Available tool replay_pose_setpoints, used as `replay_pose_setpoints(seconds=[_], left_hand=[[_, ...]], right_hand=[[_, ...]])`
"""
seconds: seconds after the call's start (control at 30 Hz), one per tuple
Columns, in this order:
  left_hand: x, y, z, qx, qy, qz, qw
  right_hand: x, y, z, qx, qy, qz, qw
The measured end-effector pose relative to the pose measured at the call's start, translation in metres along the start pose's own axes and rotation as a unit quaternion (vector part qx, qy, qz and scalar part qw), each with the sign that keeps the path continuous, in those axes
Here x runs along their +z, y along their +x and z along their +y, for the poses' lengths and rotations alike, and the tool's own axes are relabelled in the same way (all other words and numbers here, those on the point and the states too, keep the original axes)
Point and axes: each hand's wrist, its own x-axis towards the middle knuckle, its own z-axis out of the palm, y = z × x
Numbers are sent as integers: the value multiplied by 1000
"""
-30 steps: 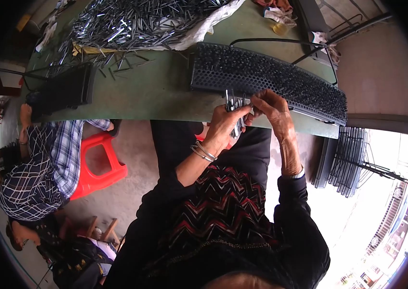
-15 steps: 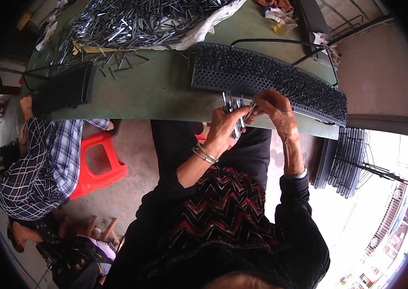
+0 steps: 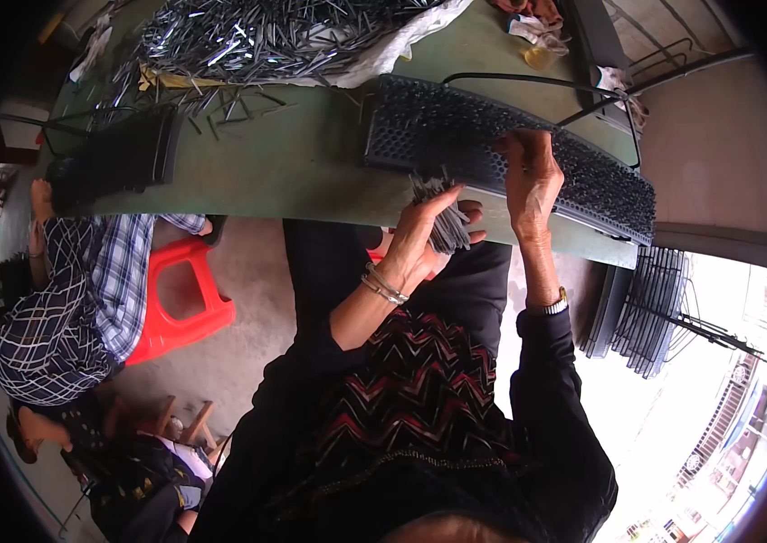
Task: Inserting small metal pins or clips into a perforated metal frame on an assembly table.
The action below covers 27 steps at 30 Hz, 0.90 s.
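In my left hand (image 3: 424,237) lies a bundle of thin metal strips (image 3: 447,223), held in front of the table edge. My right hand (image 3: 530,172) is over the long black perforated rack (image 3: 438,149), its fingers pinched together at the holes. Whatever sits between those fingertips is too small and shaded to make out. Dark pieces fill much of the rack's far and right part, while rows of open holes show along its near left side.
A big heap of metal strips (image 3: 247,41) on a white sheet covers the far part of the green table (image 3: 266,172). Another dark rack (image 3: 121,158) stands at left, near a co-worker's hand (image 3: 42,199). A red stool (image 3: 189,303) and stacked black racks (image 3: 646,312) flank me.
My right hand has moved from beside the bundle up and right onto the rack. My left hand keeps the strips and has turned slightly, its fingers a little looser.
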Motion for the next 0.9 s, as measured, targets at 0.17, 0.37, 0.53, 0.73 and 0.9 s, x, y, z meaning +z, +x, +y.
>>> replay_pose_setpoints(seconds=[0.17,0.37,0.53,0.73,0.9], left_hand=[[0,-4,2,-3,-1,5,1000],[-3,-8,1,15,-2,14,1000],[-13,-2,-2,26,1,-5,1000],[-12,-8,2,34,13,2,999],[-11,-11,2,51,20,12,998]], right_hand=[[-1,1,-2,13,-2,-7,1000],[2,0,4,-8,-2,-27,1000],[3,0,10,-63,-62,-52,995],[8,1,18,-108,-87,-15,990],[9,0,9,-94,-123,-21,988]])
